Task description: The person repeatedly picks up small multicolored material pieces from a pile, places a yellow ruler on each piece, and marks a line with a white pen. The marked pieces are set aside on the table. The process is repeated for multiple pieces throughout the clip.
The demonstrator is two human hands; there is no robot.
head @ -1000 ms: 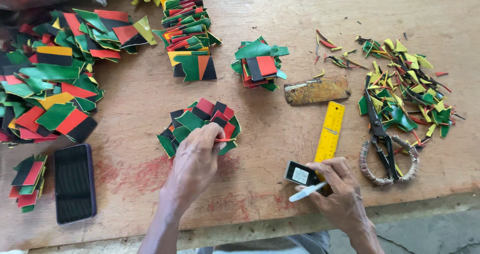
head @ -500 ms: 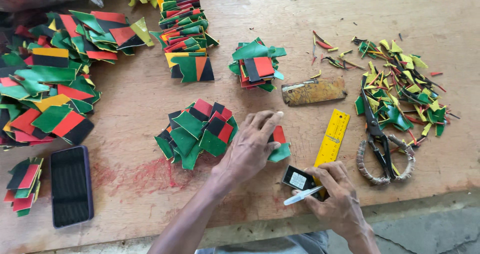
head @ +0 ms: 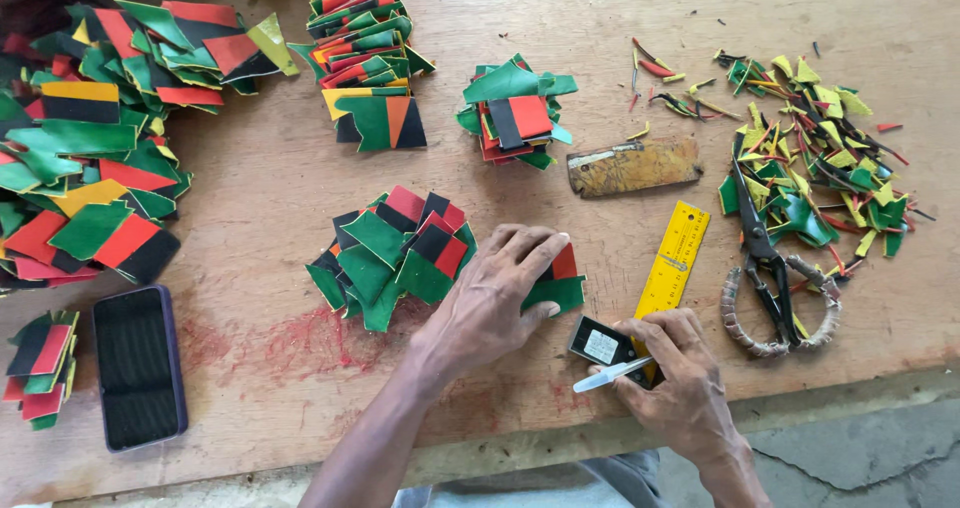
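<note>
Leather piece [head: 556, 283] in red and green lay flat on the tabletop [head: 280, 178] beside a pile [head: 392, 255], pressed under the left hand [head: 495, 303]'s spread fingers, while the right hand [head: 675, 383] gripped a white pen [head: 610, 375].

Left hand [head: 495, 303] covers most of the red-and-green piece [head: 560, 286]; only its right edge shows. Right hand [head: 675, 383] hides the yellow ruler's [head: 675, 258] near end and part of the white pen [head: 610, 374]. Big pile [head: 80, 148] of coloured pieces cut off at left edge. Far stack [head: 355, 8] cropped at top.
</note>
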